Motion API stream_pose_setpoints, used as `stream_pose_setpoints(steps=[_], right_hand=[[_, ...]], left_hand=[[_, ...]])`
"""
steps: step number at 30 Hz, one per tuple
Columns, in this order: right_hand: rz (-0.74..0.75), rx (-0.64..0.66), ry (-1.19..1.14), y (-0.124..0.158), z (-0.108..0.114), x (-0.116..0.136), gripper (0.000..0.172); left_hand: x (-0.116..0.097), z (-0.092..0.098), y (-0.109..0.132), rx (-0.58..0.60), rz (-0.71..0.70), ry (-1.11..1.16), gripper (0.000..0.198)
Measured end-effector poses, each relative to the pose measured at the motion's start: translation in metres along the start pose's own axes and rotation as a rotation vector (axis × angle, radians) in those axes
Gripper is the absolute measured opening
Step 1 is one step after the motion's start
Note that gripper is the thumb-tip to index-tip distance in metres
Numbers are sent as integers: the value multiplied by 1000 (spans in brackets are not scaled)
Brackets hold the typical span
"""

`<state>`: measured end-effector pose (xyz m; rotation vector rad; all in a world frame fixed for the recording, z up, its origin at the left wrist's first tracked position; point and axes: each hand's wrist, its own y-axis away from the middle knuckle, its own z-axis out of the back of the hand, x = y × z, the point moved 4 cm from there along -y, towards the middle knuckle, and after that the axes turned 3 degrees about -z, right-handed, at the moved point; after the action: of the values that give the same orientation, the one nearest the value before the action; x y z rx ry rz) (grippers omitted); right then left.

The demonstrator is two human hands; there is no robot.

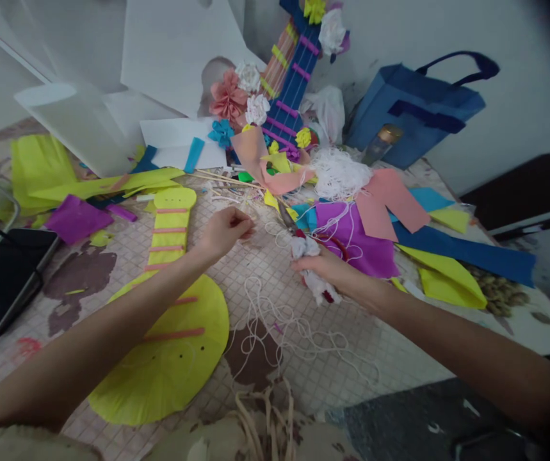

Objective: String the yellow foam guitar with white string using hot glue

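Observation:
A flat yellow paper guitar (192,319) with pink strips across its neck and body lies under my left forearm. My left hand (229,232) is closed in a pinch to the right of its neck; whatever sits between the fingertips is too small to make out. My right hand (314,261) grips a pair of scissors (286,216). White wrapping covers part of their red handles, and the blades point away from me. Loose white string (275,323) lies in loops on the table between my arms. Some strands run up beside the scissors.
A white string heap (342,173), pink paper (390,202) and purple paper (356,240) lie beyond my right hand. A blue decorated guitar (289,96) leans at the back beside a blue bag (413,109). A phone (8,275) with a cable lies at left.

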<state>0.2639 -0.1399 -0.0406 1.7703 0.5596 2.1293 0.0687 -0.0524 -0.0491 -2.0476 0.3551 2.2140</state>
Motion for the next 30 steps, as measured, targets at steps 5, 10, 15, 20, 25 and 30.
stream_pose_setpoints(steps=[5,10,15,20,25,30], right_hand=[[-22,28,-219,2,8,-6,27],[69,45,-347,-6,8,-11,30],[72,49,-433,-14,12,-18,31],[56,72,-492,-13,15,-23,40],[76,104,-441,-4,12,-23,45],[126,158,-435,2,8,-19,43]], left_hand=[[-2,37,1,-6,-282,-564,5],[7,31,11,9,-327,-680,6],[12,15,11,32,-379,-744,4],[5,21,7,-3,-427,-719,7],[-6,22,-14,21,-457,-822,9],[-7,6,-34,152,-401,-1027,9]])
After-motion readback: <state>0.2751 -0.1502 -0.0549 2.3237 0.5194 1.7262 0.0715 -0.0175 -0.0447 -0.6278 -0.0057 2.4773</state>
